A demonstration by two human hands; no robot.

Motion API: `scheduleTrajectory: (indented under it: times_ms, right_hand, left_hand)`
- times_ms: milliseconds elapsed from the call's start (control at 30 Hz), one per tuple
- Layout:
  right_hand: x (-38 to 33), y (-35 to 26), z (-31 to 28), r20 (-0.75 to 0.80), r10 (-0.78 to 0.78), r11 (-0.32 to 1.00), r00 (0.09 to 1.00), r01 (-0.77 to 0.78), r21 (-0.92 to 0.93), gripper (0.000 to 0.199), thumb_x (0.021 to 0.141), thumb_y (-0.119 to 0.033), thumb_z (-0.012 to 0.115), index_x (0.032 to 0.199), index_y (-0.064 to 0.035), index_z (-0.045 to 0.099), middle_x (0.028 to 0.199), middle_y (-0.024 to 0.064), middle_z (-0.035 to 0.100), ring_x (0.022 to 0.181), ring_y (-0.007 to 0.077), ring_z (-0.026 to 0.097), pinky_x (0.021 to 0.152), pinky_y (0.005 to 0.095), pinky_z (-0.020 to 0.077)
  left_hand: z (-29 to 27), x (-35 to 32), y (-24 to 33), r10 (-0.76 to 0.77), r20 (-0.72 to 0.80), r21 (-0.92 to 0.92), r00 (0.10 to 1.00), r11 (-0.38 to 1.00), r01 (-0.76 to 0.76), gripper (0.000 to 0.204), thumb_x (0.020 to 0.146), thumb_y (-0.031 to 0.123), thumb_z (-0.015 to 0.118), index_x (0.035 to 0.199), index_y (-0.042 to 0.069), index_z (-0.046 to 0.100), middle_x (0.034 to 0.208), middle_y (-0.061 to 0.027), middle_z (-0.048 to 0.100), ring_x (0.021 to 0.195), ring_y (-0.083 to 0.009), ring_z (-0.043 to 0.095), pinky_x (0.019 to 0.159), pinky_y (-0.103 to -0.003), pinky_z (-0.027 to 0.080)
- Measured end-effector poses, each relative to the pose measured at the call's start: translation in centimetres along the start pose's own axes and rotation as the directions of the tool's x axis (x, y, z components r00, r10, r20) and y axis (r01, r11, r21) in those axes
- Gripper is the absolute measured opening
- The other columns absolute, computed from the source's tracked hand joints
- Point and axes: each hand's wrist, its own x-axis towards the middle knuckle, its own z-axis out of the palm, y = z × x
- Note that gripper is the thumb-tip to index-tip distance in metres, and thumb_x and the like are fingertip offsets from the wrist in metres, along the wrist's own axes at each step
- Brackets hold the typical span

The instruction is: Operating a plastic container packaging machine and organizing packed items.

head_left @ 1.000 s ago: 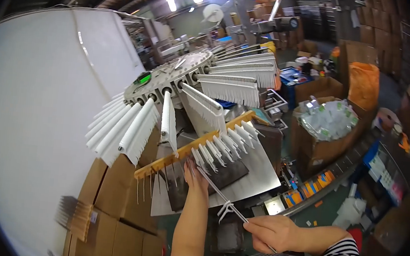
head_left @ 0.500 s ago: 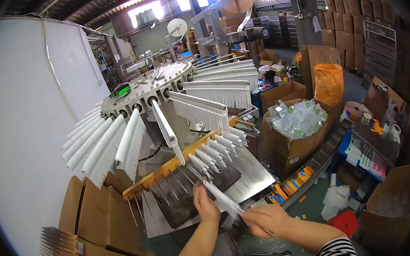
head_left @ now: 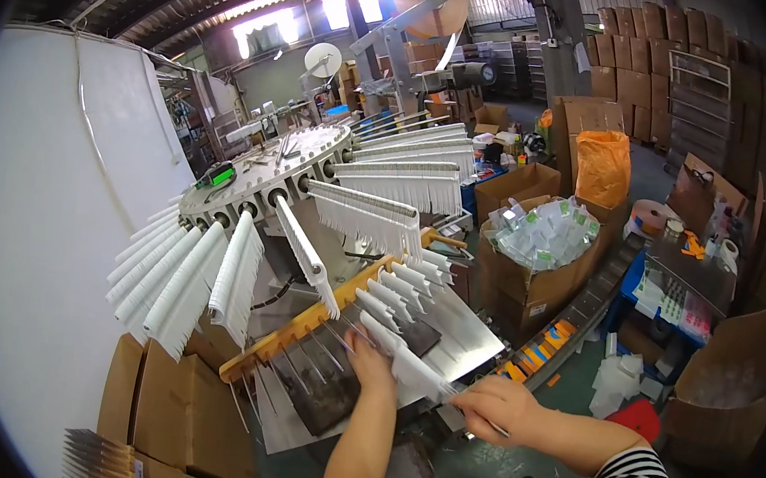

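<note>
While your right hand point(head_left: 488, 410) is gripping a thin rod point(head_left: 500, 429), your left hand point(head_left: 371, 364) is curving beside the white bundle point(head_left: 418, 374) between both, its grip unclear; beyond, the wooden rack point(head_left: 301, 324) is carrying white pieces point(head_left: 377, 308), but leftward bare rods point(head_left: 294, 372) are remaining unfilled.

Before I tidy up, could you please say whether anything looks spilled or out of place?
Yes: white sheets lie in an untidy heap at lower right, beside a red object; a small orange scrap lies on the green floor, apart from the lined-up orange pieces.
</note>
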Motion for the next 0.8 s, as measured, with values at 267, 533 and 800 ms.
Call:
scheduleTrajectory:
  times_ms: [267, 533, 800]
  right_hand:
    - [-4.5, -0.6, -3.7, -0.064, 0.022, 1.000, 0.998, -0.021, 0.010, 0.027, 0.054, 0.004, 0.053, 0.081, 0.0005, 0.054, 0.061, 0.0080, 0.052, 0.050, 0.0200, 0.050, 0.045, 0.0265, 0.0405]
    - [-1.7, -1.1, -3.0, -0.085, 0.085, 0.995, 0.993, -0.090, -0.053, 0.021, 0.059, 0.002, 0.055, 0.079, -0.0024, 0.054, 0.061, 0.0081, 0.053, 0.050, 0.0212, 0.050, 0.045, 0.0274, 0.0396]
    - [-2.0, -1.4, -3.7, 0.000, 0.322, 0.926, 0.947, -0.315, 0.209, 0.016, 0.068, -0.011, 0.059, 0.079, -0.0013, 0.055, 0.072, 0.0091, 0.056, 0.061, 0.0208, 0.055, 0.056, 0.0265, 0.0432]
  left_hand:
    - [-0.2, 0.1, -1.4, -0.009, 0.013, -0.052, 1.000, 0.999, 0.009, 0.020, 0.073, 0.006, 0.040, 0.091, 0.003, 0.048, 0.083, -0.0029, 0.048, 0.079, -0.0115, 0.043, 0.074, -0.024, 0.033]
    - [0.9, 0.9, -1.6, -0.163, 0.043, -0.158, 0.986, 0.973, 0.167, 0.023, 0.081, 0.024, 0.041, 0.094, 0.006, 0.044, 0.093, -0.0031, 0.047, 0.085, -0.0137, 0.045, 0.077, -0.029, 0.036]
    - [1.5, 0.7, -1.4, -0.134, 0.172, -0.244, 0.976, 0.954, 0.174, 0.021, 0.082, 0.025, 0.043, 0.090, 0.006, 0.044, 0.088, -0.0033, 0.049, 0.082, -0.0146, 0.047, 0.075, -0.029, 0.038]
